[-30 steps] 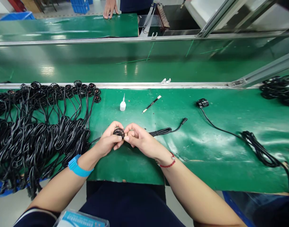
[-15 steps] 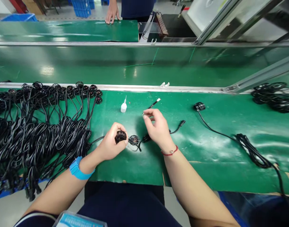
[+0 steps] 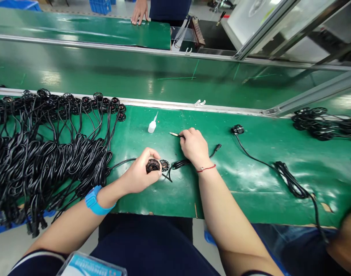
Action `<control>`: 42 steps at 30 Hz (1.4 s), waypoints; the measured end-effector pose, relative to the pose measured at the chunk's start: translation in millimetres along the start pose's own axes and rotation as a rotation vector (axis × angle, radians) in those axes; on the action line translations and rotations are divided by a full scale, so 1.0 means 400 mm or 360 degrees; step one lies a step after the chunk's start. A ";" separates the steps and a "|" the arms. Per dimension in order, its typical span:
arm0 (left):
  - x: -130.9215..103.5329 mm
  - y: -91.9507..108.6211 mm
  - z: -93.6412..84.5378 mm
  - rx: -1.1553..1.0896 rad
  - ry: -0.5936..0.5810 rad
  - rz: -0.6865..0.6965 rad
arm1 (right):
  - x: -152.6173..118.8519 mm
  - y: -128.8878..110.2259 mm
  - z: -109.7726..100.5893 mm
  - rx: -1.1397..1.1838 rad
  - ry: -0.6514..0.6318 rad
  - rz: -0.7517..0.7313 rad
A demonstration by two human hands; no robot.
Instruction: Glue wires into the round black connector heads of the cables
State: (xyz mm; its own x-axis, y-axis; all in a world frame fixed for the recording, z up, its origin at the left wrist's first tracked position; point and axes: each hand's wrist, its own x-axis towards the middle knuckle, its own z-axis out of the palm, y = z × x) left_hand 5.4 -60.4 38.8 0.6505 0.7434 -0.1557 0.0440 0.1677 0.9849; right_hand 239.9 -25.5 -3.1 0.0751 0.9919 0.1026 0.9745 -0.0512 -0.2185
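Observation:
My left hand (image 3: 141, 173) is closed around a round black slotted part (image 3: 153, 166), tilted so its inner side faces right. Just beyond those fingertips, a second round black part (image 3: 164, 165) rests on the green mat. My right hand (image 3: 195, 147) pinches a slim black tool (image 3: 175, 134) whose pale, pointed tip points left; its other end is hidden by the hand. Under the right wrist lies a coiled black cable (image 3: 181, 164), with its connector (image 3: 218, 147) out to the right. A white dropper bottle (image 3: 152, 127) stands upright beyond both hands.
Many black cables (image 3: 57, 157) with round heads are heaped on the left. One separate cable (image 3: 290, 180) lies at right, below another pile (image 3: 316, 122). Metal rails (image 3: 221, 108) cross behind. A co-worker's hand (image 3: 140, 11) rests across the bench; another person (image 3: 343, 245) appears at lower right.
My right hand has closed on the slim tool, which lay under the fingertips before and now points left. The left hand still holds the round part, now turned slightly. The view has tilted a little.

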 end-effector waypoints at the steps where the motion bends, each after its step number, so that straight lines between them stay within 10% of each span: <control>1: 0.000 0.000 0.000 -0.0015 -0.0002 -0.0022 | -0.002 -0.001 -0.005 0.0026 0.0002 0.0006; 6: 0.003 -0.004 0.006 0.0079 0.0043 -0.0049 | -0.035 -0.025 -0.041 0.0309 0.0169 0.0033; 13: 0.012 -0.008 -0.004 0.0239 0.0130 -0.0205 | -0.125 -0.124 -0.095 0.1979 0.1034 -0.0245; 27: 0.025 -0.018 -0.017 0.0168 0.0213 -0.0367 | -0.173 -0.136 -0.111 0.1788 0.0308 -0.1032; 42: 0.021 -0.006 -0.008 0.0552 0.0233 -0.0380 | -0.188 -0.176 -0.116 0.1509 0.0268 -0.0928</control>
State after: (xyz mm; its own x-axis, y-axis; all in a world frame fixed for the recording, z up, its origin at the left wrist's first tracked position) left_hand 8.2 -52.6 35.1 0.4782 0.7981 -0.3666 0.4480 0.1374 0.8834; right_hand 175.4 -102.0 49.8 -0.2419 0.8033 0.5442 0.3210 0.5955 -0.7364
